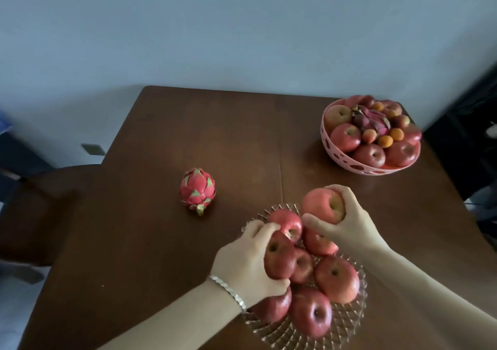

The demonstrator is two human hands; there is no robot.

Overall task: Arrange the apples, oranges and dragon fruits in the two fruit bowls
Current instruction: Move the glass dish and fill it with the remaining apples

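A clear glass bowl (pixel 349 320) near the table's front edge holds several red apples. My left hand (pixel 242 263) grips a dark red apple (pixel 278 258) inside it. My right hand (pixel 347 226) holds a paler red apple (pixel 320 204) just above the bowl's far rim. A pink dragon fruit (pixel 197 189) lies alone on the table to the left of the bowl. At the back right a pink perforated bowl (pixel 347 161) is filled with apples, small oranges (pixel 396 134) and a dragon fruit (pixel 372 119).
The brown wooden table (pixel 161 242) meets a pale wall at the back. A dark chair (pixel 35 209) stands off its left side, and dark furniture (pixel 468 134) sits at the far right.
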